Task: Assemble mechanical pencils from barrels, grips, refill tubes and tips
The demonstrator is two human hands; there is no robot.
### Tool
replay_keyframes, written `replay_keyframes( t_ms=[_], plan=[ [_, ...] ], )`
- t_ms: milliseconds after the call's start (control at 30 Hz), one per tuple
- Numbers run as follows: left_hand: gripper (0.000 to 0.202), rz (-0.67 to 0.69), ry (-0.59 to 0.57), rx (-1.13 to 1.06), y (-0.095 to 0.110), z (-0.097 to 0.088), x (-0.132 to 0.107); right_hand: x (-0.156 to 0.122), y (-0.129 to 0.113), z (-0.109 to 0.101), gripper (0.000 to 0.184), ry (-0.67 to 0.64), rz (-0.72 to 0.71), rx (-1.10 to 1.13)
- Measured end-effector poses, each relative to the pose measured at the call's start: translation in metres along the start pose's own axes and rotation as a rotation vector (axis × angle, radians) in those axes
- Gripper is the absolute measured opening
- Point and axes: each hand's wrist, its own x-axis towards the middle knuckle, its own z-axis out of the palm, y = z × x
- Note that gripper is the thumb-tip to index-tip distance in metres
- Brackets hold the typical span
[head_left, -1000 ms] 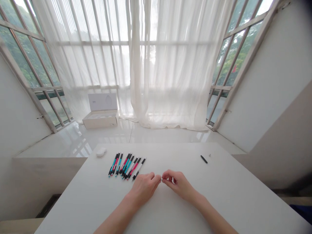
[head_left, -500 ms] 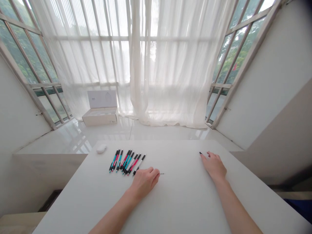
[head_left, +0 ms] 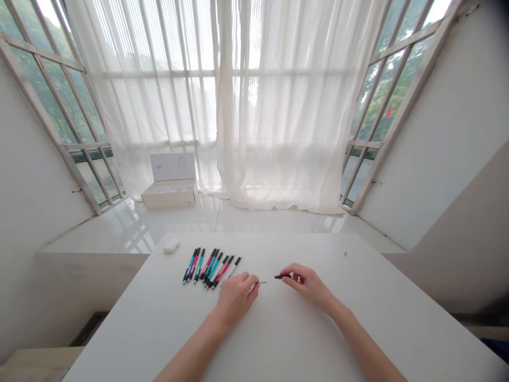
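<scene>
My left hand (head_left: 237,293) rests low over the table, closed in a pinch on a pen refill (head_left: 263,282). Only the refill's thin tip shows, pointing right; the rest is hidden by the fingers. Facing it from the right, my right hand (head_left: 308,284) pinches a short black pen grip (head_left: 280,276). A small gap separates the grip from the refill's tip. Several click pens (head_left: 210,268) in turquoise, pink and white with black ends lie side by side just left of and behind my left hand.
A small white rounded case (head_left: 171,245) sits at the table's far left. Toward the far right lies a tiny grey piece (head_left: 345,253). An open white box (head_left: 169,197) stands on the sill behind the white table (head_left: 254,339), before the curtain.
My right hand has moved left and nearer with the black grip, up to the refill's tip. A tiny grey piece now shows where that hand was. My left hand has hardly moved.
</scene>
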Motion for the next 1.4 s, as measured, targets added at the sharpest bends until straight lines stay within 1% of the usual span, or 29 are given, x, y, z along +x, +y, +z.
replay_keyframes(
  t_ms=[100,300,467,600,700,767,867,967,1133,1400],
  plan=[
    [0.018,-0.004,-0.001,0.000,0.000,0.000,0.000,-0.001,-0.011,0.008,0.023,-0.025,-0.002,0.034],
    [0.020,0.004,-0.016,0.009,0.001,0.000,0.000,-0.004,-0.015,0.010,0.022,-0.047,0.002,0.063],
    [0.020,0.016,-0.027,0.006,0.002,0.000,0.000,-0.004,-0.020,0.018,0.021,-0.070,-0.018,0.070],
    [0.021,0.044,-0.050,-0.047,0.002,0.000,-0.001,-0.006,-0.024,0.025,0.019,-0.087,-0.032,0.068],
    [0.019,0.099,-0.086,-0.111,0.001,0.001,-0.001,-0.007,-0.026,0.030,0.016,-0.073,-0.031,0.061],
    [0.022,0.129,-0.123,-0.141,0.000,0.002,-0.001,-0.007,-0.027,0.033,0.014,-0.054,-0.024,0.054],
    [0.025,0.150,-0.171,-0.135,-0.001,0.004,-0.001,-0.008,-0.028,0.034,0.013,-0.035,-0.033,0.049],
    [0.023,0.156,-0.185,-0.124,-0.002,0.005,-0.002,-0.009,-0.028,0.035,0.014,-0.022,-0.050,0.045],
    [0.022,0.182,-0.187,-0.182,-0.001,0.002,-0.002,-0.010,-0.028,0.036,0.014,-0.027,-0.077,0.054],
    [0.008,0.097,-0.222,-0.213,0.002,-0.002,-0.001,-0.011,-0.035,0.035,0.017,-0.052,-0.012,0.096]
  ],
)
